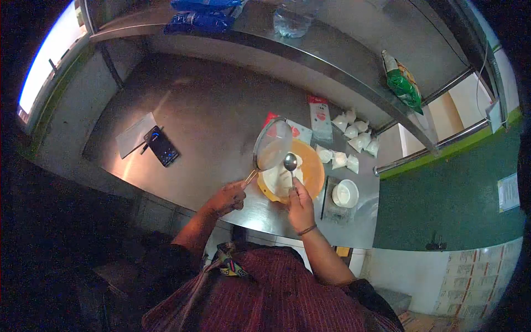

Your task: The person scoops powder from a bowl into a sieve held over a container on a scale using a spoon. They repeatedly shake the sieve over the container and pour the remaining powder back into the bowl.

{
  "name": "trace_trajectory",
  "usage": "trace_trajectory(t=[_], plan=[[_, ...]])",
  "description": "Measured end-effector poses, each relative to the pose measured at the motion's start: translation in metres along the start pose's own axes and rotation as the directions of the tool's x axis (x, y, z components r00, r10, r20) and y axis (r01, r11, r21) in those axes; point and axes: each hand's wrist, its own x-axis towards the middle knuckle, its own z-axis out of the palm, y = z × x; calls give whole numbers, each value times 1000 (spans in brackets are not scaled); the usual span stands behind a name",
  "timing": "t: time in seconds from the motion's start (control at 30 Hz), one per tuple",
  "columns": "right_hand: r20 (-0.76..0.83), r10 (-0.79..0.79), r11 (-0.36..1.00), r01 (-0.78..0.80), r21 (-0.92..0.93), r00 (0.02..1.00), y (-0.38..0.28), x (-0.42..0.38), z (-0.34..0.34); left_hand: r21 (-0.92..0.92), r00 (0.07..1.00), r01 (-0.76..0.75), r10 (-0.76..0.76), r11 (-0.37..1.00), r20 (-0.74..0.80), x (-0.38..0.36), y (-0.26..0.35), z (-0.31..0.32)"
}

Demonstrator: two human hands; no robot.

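Observation:
My left hand [227, 198] is closed around the handle of a round mesh sieve [273, 145], which is tilted over an orange bowl [313, 165]. White powder [275, 181] lies in the bowl. In my right hand [301, 206] is a metal spoon [290, 161], its bowl raised over the powder beside the sieve's rim. Just right of the orange bowl, a white tub [345, 193] stands on a clear plastic container or lid [337, 215].
Several knotted bags of white powder [359, 141] sit at the back right, near red-and-white packets [320, 119]. A phone [161, 146] and paper [136, 136] lie on the left. Above runs a metal shelf [332, 69] with blue packs [200, 21] and a green bag [402, 84].

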Motion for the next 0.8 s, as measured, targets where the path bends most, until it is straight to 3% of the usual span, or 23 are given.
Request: trace_trajectory(t=[0.07,0.13,0.17,0.2,0.27,0.3,0.33,0.37,0.4,0.43,0.5,0.57,0.73,0.8], plan=[[68,0,1000,1,-6,998,11,4,-14,-3,999,-26,26,1000,40,-5,6,5],[-39,-353,898,327,-296,935,10,10,-29,-10,995,-56,56,998,80,-9,15,11],[-57,-416,812,342,-472,908,1,9,-37,-48,994,-37,42,998,104,-12,19,13],[-54,-415,811,342,-474,908,-7,10,-45,-86,991,-17,28,996,127,-13,22,13],[94,-213,665,215,-715,973,-17,11,-63,1,991,-35,34,999,126,-10,24,10],[92,-209,664,210,-717,974,-28,12,-67,92,991,-54,42,994,128,-8,25,11],[111,-89,596,142,-791,990,-42,16,-69,89,991,-51,39,995,130,-13,36,21],[116,34,513,82,-854,993,-49,19,-72,278,991,-97,68,956,113,-19,47,32],[113,38,513,77,-855,993,-40,24,-77,458,990,-136,100,879,103,-25,59,43],[127,13,467,106,-878,992,-26,32,-81,457,990,-134,96,880,105,-26,67,49],[141,-12,417,133,-899,990,-11,43,-85,670,994,-103,60,735,87,-26,79,58],[142,-36,315,147,-938,989,-9,50,-82,662,991,-136,96,738,96,-27,82,69],[153,76,285,125,-950,985,-20,60,-70,604,988,-157,132,781,85,-25,84,79],[192,89,262,163,-951,977,-19,61,-71,661,956,-280,263,696,128,-16,74,70]])
